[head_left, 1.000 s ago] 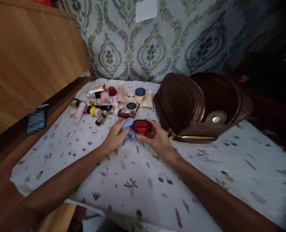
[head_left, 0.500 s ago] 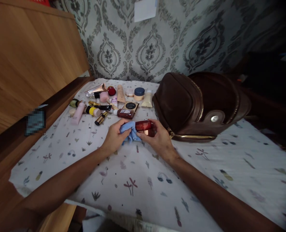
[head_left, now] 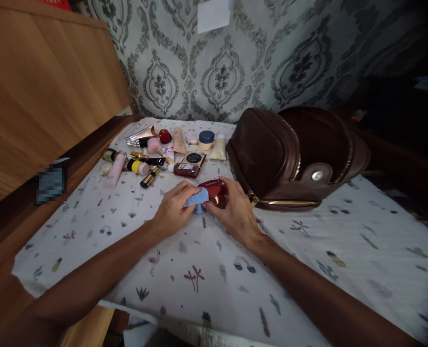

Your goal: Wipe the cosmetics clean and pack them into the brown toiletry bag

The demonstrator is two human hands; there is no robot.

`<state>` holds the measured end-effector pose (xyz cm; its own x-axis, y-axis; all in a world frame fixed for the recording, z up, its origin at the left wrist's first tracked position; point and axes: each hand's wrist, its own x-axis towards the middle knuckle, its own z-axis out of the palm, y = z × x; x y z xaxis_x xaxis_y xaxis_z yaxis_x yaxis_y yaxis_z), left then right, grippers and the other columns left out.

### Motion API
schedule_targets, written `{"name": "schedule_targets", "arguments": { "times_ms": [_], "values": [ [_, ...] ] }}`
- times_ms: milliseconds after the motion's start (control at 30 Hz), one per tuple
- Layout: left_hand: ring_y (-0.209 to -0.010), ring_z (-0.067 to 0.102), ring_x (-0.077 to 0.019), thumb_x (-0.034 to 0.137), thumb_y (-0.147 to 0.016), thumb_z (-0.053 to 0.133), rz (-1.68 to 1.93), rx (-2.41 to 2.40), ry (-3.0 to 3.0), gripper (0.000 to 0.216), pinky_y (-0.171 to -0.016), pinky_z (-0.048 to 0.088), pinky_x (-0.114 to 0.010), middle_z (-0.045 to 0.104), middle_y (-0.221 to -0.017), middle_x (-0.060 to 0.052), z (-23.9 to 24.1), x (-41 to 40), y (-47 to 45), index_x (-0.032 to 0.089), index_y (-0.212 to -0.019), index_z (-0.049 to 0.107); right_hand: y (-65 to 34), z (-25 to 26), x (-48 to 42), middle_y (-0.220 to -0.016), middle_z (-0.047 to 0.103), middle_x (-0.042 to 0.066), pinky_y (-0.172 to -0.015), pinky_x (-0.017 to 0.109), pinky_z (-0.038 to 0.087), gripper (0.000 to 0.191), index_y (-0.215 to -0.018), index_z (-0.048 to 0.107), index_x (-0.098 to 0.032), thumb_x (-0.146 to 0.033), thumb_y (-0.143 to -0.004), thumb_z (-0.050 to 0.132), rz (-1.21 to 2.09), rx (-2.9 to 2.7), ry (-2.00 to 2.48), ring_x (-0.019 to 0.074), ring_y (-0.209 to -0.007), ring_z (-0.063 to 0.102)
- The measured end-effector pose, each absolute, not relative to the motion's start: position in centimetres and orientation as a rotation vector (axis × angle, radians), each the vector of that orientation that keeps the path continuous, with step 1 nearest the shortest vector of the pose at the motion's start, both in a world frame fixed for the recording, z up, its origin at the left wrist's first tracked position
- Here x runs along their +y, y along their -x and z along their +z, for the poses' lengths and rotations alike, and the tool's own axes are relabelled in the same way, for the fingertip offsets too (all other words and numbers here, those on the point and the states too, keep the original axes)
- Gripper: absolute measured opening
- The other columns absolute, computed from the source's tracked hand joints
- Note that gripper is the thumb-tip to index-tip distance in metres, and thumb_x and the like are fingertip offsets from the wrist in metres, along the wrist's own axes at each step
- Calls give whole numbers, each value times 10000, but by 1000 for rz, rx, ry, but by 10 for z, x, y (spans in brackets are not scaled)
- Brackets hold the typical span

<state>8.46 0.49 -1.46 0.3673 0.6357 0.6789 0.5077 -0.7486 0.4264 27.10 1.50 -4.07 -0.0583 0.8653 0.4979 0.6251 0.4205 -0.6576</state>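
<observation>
My left hand (head_left: 172, 208) is closed on a crumpled light-blue cloth (head_left: 198, 196), which sits against the left end of a shiny dark-red cosmetic container (head_left: 213, 186). That container has a coppery, reflective part on its near side; its exact kind is unclear. Gripping it from the right is my right hand (head_left: 238, 212), thumb in front and fingers over the far edge. Just beyond my hands lies a brownish-red bottle (head_left: 187, 169) with a white cap, beside a square compact (head_left: 195, 158) with a dark round centre.
Several cosmetics lie at the back left, among them a pink tube bottle (head_left: 117, 169) and a gold-black lipstick (head_left: 149, 178). A blue-lidded jar (head_left: 206, 140) and cream tube (head_left: 218, 147) stand farther back. A brown leather bag (head_left: 271, 149) occupies the right; a wooden panel (head_left: 51, 72) rises left.
My left hand has turned over slightly, and the cloth has shifted at the red container's left end. The container has tilted a little in my right hand.
</observation>
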Motion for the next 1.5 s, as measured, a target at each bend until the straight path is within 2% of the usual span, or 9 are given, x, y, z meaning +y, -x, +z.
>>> {"name": "schedule_targets", "arguments": {
  "times_ms": [200,367,567,700,833,933,1233,1367,1500],
  "values": [
    [-903,638,-190,55,-911,480,1216,969,-2790,251,-799,561,-317,655,-999,-102,-15,5,-80,151,-1082,638,-271,-41,14,-1041,615,127,-874,463,532,607,-1300,545,-152,-345,-751,717,329,-1817,1288,315,-983,631],
    [-850,633,-183,77,-952,430,1179,942,-2991,253,-725,550,-297,671,-964,-98,-16,4,-81,161,-1042,650,-272,-40,14,-1084,635,128,-873,454,534,623,-1343,536,-190,-379,-775,711,402,-1811,1247,309,-983,641],
    [-935,622,-190,8,-863,433,1263,982,-2747,361,-809,547,-313,633,-1021,-91,-13,2,-81,169,-1123,624,-271,-37,12,-1226,659,133,-936,425,522,697,-1416,481,-176,-270,-763,704,605,-1809,1221,288,-1063,655],
    [-913,619,-175,0,-828,473,1318,1037,-2601,363,-818,531,-300,620,-981,-59,-11,2,-81,177,-1103,631,-270,-39,13,-1267,640,133,-964,445,511,770,-1432,454,-196,-240,-717,736,570,-1797,1217,303,-1133,630],
    [-877,620,-174,8,-796,520,1340,1139,-2461,327,-800,522,-302,629,-931,-29,-8,4,-83,189,-1033,654,-271,-40,11,-1218,647,118,-943,486,514,848,-1466,373,-249,-227,-705,746,475,-1805,1220,322,-1132,616],
    [-859,617,-168,0,-768,538,1354,1216,-2387,315,-801,517,-296,635,-916,-14,-5,4,-83,197,-986,652,-269,-39,8,-1167,653,112,-960,518,501,792,-1416,414,-250,-191,-699,745,362,-1854,1193,336,-1143,594],
    [-885,602,-181,53,-859,486,1096,1022,-2671,269,-784,521,-298,604,-964,-52,-9,1,-82,200,-1020,643,-271,-40,10,-1123,655,118,-936,524,499,533,-1231,549,-223,-176,-724,704,299,-1923,1169,344,-1096,598],
    [-881,613,-175,39,-843,500,1127,992,-2622,264,-782,524,-291,613,-957,-50,-9,3,-81,191,-1009,637,-274,-36,12,-1147,654,123,-935,497,501,521,-1251,540,-221,-254,-760,710,352,-1979,1191,334,-1097,610],
    [-875,614,-175,14,-786,515,1275,1167,-2451,287,-794,509,-295,626,-923,-24,-6,9,-79,202,-973,625,-277,-32,12,-1120,679,126,-892,469,520,525,-1258,541,-199,-339,-782,713,426,-2025,1227,327,-1057,641]
  ]
}}
